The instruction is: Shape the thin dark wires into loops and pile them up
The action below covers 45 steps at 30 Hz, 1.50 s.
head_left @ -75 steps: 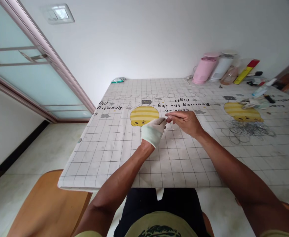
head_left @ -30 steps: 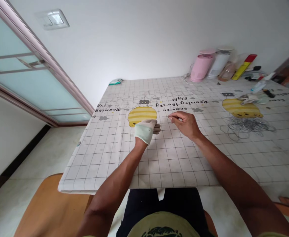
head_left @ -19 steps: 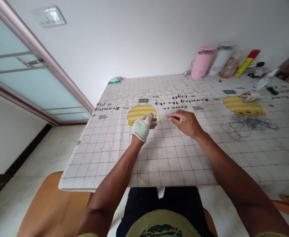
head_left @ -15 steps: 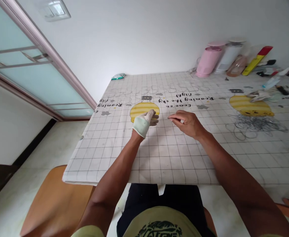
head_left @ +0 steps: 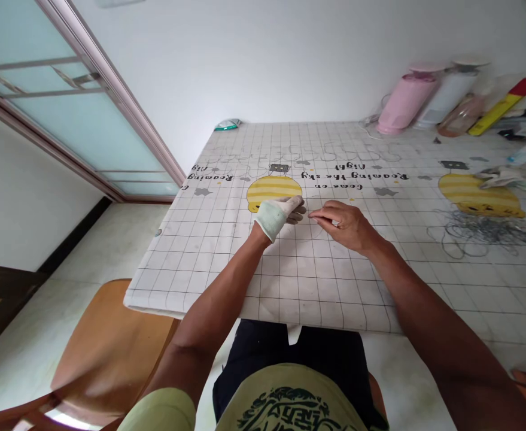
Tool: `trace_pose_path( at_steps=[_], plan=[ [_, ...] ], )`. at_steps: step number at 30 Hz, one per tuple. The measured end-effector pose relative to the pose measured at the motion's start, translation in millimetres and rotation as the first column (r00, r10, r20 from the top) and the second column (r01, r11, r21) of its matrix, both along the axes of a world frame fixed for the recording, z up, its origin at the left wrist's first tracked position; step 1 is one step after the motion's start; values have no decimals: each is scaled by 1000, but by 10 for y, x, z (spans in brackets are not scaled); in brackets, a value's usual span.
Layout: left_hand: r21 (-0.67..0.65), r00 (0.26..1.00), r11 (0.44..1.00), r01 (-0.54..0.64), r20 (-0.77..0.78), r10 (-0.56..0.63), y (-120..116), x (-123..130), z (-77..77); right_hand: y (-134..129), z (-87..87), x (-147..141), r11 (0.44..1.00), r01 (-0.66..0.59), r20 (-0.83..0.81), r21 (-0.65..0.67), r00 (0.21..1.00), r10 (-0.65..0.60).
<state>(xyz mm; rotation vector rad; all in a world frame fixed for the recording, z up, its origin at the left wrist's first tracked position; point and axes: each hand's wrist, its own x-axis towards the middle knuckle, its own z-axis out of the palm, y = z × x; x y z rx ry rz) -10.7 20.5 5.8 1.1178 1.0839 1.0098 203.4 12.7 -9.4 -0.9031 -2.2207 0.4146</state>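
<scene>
The left hand (head_left: 283, 214), covered by a whitish knitted glove, is held with fingers curled; their closure and contents cannot be told. The fingers of the bare right hand (head_left: 346, 226) are narrowed to a pinch, pointed towards the glove; whether anything fine is gripped cannot be told. A tangled heap of thin, dark-grey strands (head_left: 487, 232) is noted right of both hands, on the white, grid-patterned tabletop (head_left: 319, 293).
</scene>
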Motion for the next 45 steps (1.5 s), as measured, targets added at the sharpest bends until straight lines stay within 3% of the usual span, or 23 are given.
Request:
trace_pose_path(
  at_steps=[4, 9, 15, 20, 25, 31, 38, 45],
  plan=[
    [-7, 999, 999, -33, -10, 33, 52, -1, -43, 13, -16, 32, 1000, -8, 16, 23, 1000, 8],
    [6, 978, 983, -185, -95, 185, 184, -25, -227, 125, 89, 113, 999, 34, -13, 22, 999, -34],
    [128, 905, 973, -193, -361, 227, 223, -214, -339, 642, 309, 252, 981, 189, -72, -35, 979, -191],
    [169, 849, 955, -242, -440, 293, 197, -290, -330, 1281, 116, 243, 954, 268, -127, -134, 950, -284],
    [165, 780, 962, -218, -563, 273, 188, -274, -308, 1869, -119, 249, 961, 255, 15, -107, 967, -255],
    [210, 765, 964, -164, -589, 258, 232, -252, -371, 2405, -227, 380, 967, 235, 115, -99, 968, -223],
    [216, 729, 966, -142, -637, 250, 286, -224, -439, 2799, -363, 434, 983, 172, 156, -65, 975, -160],
    [215, 704, 966, -140, -665, 250, 286, -206, -409, 2842, -331, 352, 984, 179, 212, 3, 961, -175]
  ],
)
